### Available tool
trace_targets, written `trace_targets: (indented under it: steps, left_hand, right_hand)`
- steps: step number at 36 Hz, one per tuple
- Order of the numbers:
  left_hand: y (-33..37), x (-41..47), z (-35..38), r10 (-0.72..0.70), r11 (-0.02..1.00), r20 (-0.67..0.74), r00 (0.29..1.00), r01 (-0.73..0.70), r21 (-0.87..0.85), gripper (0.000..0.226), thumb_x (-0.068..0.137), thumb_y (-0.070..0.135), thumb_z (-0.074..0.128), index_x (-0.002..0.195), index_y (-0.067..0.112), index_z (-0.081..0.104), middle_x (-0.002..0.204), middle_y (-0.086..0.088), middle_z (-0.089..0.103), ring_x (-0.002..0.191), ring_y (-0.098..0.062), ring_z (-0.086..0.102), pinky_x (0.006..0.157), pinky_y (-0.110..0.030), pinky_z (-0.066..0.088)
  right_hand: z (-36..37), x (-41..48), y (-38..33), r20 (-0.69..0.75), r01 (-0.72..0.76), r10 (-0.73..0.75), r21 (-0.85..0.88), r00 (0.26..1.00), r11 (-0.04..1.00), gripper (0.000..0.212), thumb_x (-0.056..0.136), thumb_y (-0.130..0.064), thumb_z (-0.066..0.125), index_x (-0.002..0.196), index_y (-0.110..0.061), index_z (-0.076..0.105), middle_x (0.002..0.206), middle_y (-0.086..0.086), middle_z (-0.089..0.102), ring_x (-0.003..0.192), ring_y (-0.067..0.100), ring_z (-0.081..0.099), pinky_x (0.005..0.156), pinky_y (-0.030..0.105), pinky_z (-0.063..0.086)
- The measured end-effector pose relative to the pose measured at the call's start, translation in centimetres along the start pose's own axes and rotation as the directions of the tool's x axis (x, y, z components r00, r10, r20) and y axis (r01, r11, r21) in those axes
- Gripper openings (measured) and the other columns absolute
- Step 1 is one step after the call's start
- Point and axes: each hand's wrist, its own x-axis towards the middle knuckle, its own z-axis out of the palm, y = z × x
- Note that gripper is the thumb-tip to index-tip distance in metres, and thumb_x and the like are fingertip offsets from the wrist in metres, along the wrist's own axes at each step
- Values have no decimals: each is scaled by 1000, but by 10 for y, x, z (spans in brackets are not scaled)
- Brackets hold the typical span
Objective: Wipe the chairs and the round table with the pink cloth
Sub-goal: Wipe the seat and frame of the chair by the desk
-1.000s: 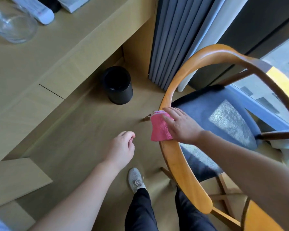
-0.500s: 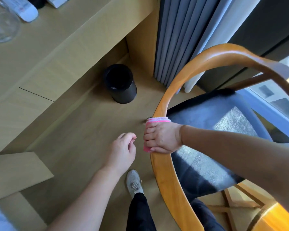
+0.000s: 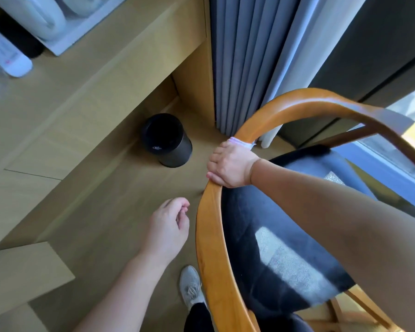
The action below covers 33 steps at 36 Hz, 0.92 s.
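Below, wood floor [image 3: 101, 226], bin [image 3: 168, 142] and curtain [image 3: 237, 56] far; right hand [image 3: 230, 165] grips cloth [image 3: 242, 142] over chair rim [image 3: 207, 238], left hand [image 3: 169, 227] loosely curled, empty.

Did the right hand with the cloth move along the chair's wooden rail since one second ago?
Yes. The right hand slid the cloth farther up the rail, toward the curtain.

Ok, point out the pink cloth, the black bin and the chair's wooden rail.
pink cloth [image 3: 242, 143], head view, its exposed edge.
black bin [image 3: 180, 153], head view, its outer wall.
wooden rail [image 3: 209, 236], head view, bare near stretch.
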Motion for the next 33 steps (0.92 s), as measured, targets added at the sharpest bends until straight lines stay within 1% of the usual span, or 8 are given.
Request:
trace_targets:
  steps: [5, 11, 15, 18, 20, 24, 29, 33]
  left_hand:
    - [12, 11, -2, 4, 998, 22, 1000, -6, 62, 18, 88, 7, 57, 102, 14, 66, 99, 4, 68, 82, -13, 63, 66, -24, 50]
    - [28, 24, -1, 19, 996, 77, 997, -26, 88, 22, 95, 19, 51, 113, 22, 62, 111, 10, 64, 92, -7, 61, 74, -18, 53]
    - [37, 35, 2, 44, 993, 98, 994, -54, 108, 23, 95, 19, 49, 114, 22, 62, 113, 11, 63, 93, -6, 61, 73, -17, 52]
    - [46, 47, 5, 61, 988, 111, 992, -76, 135, 23, 95, 21, 49, 115, 23, 60, 114, 12, 62, 91, -6, 60, 71, -15, 49]
    - [54, 56, 8, 67, 985, 113, 991, -84, 149, 25, 95, 23, 48, 117, 24, 58, 117, 13, 59, 92, -7, 60, 71, -16, 49]
    - [68, 73, 14, 78, 981, 118, 990, -97, 167, 26, 95, 24, 49, 120, 25, 57, 121, 14, 56, 97, -6, 58, 75, -18, 50]
    - [79, 81, 19, 121, 974, 135, 984, -143, 174, 26, 95, 23, 49, 119, 25, 58, 119, 14, 56, 95, -6, 57, 74, -15, 48]
    - [84, 83, 23, 128, 959, 87, 988, -146, 242, 33, 93, 29, 52, 125, 24, 55, 128, 9, 54, 114, -9, 51, 84, -20, 44]
  right_hand:
    - [-18, 3, 35, -26, -101, 98, -138, 995, 985, 43, 94, -34, 43, 63, -10, 61, 61, 6, 58, 55, 28, 53, 60, 35, 44]
    - [-39, -8, 69, -38, -221, 218, -209, 975, 953, 45, 96, -37, 39, 67, -10, 61, 64, 7, 58, 57, 29, 53, 58, 34, 38]
    - [-53, -20, 96, -32, -209, 207, -173, 978, 963, 44, 100, -44, 39, 88, -11, 64, 81, 10, 60, 68, 33, 58, 63, 39, 45]
    - [-65, -30, 111, 69, -125, 133, -106, 989, 986, 64, 98, -57, 22, 118, -9, 59, 107, 14, 61, 87, 35, 61, 79, 43, 49]
    - [-71, -38, 120, 170, -38, 62, -141, 983, 989, 75, 94, -66, 15, 132, -11, 51, 119, 11, 59, 102, 33, 58, 92, 45, 46]
    - [-72, -40, 133, 225, 68, -18, -217, 974, 974, 71, 92, -62, 20, 142, -15, 40, 130, 7, 53, 114, 30, 51, 101, 43, 38]
    - [-77, -46, 144, 179, -18, 53, -191, 982, 981, 67, 90, -56, 35, 139, -11, 45, 121, 12, 57, 107, 33, 54, 92, 42, 41]
    - [-75, -48, 148, 194, -47, 79, -161, 978, 986, 65, 92, -56, 48, 139, -11, 44, 120, 12, 56, 107, 32, 53, 92, 43, 41]
